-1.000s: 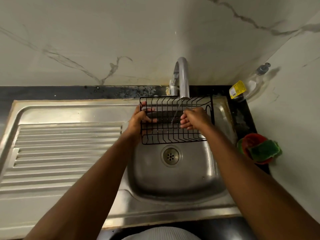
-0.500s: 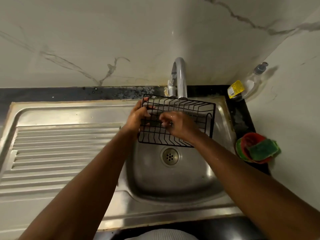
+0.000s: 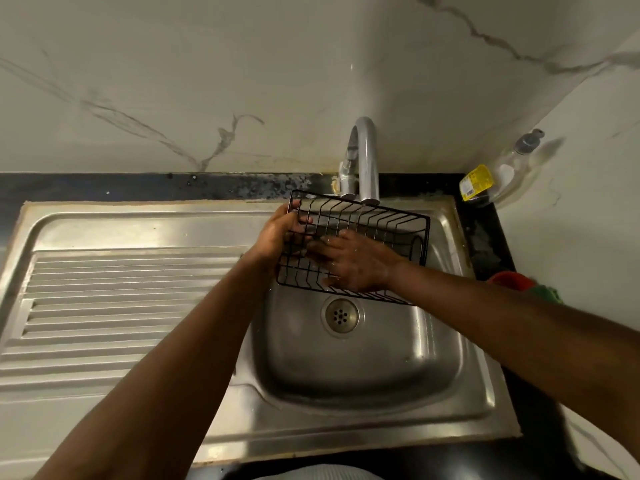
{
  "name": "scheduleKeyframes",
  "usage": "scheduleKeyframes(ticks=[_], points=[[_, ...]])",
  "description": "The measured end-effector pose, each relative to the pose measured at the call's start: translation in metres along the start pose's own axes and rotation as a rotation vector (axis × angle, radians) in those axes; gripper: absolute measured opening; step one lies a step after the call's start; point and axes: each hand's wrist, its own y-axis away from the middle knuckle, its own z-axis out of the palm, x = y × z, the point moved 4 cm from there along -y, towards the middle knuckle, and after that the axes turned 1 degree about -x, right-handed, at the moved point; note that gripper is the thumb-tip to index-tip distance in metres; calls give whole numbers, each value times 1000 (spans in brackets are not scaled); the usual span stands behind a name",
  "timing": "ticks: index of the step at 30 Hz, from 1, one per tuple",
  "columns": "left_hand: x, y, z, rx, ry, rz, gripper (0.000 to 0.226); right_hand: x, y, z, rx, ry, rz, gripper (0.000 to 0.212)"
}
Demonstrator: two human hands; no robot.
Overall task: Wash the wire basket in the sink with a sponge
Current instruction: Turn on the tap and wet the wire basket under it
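Note:
A black wire basket (image 3: 384, 223) hangs tilted over the steel sink basin (image 3: 363, 368), just under the tap (image 3: 363, 157). My left hand (image 3: 280, 233) grips the basket's left end. My right hand (image 3: 353, 261) lies flat inside the basket with its fingers spread over the wires, wet and holding nothing. The green sponge (image 3: 547, 292) sits in a red dish (image 3: 509, 280) at the right of the sink, mostly hidden behind my right forearm.
A ribbed steel draining board (image 3: 121, 306) stretches to the left of the basin. A clear soap bottle with a yellow label (image 3: 498, 178) leans in the back right corner. The drain (image 3: 341, 315) lies below the basket. Marble walls close off the back and right.
The basket has tilted, with its right end dropping lower. My right hand slid left across the wires and opened flat. The left hand kept its grip on the left end.

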Motion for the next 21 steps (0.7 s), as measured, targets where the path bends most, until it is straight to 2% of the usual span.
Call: scheduleKeyframes(ticks=[2, 5, 8, 10, 12, 14, 21], points=[[7, -2, 5, -51, -25, -6, 54, 1, -3, 0, 47, -51, 63, 72], [11, -2, 12, -117, -28, -67, 70, -1, -7, 5, 30, -10, -60, 71], [13, -4, 10, -125, -45, -68, 65, 7, -15, 0, -26, -6, -106, 70], [12, -5, 6, -99, -28, -51, 61, 20, -15, 2, -12, -77, 8, 66], [6, -4, 3, -54, -4, -51, 54, 33, -10, 4, -5, -201, 231, 63], [-2, -5, 4, -29, 27, -52, 51, 37, -6, 11, -13, -212, 365, 64], [-5, 6, 9, 10, -1, -35, 58, 18, 4, 16, 24, -237, 422, 67]])
